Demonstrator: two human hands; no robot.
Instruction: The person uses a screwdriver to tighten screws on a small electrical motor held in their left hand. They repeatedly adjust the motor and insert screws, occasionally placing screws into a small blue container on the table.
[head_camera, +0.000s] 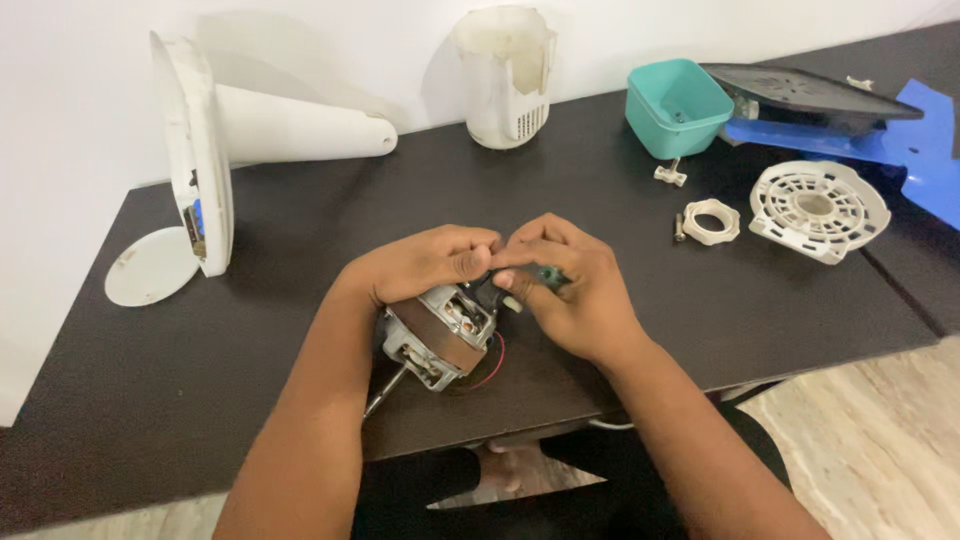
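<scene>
A fan motor (440, 335) is held near the front edge of the dark table (250, 340), gripped from above by the curled left hand (425, 262), its shaft pointing off the edge. A small green part (548, 275) at the motor's top is pinched by the closed fingers of the right hand (570, 290). A white grille (818, 208), a ring nut (711, 221) and a teal tub (677, 105) are seen toward the back right corner.

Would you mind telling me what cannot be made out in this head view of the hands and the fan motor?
- Small dark part at the right hand: mostly covered by fingers, kind unclear.
- Left hand: its grip on the fan motor hides the motor's top.
- Motor shaft: its tip runs past the table edge.
- Blue sheet: cut off by the right frame edge.
</scene>
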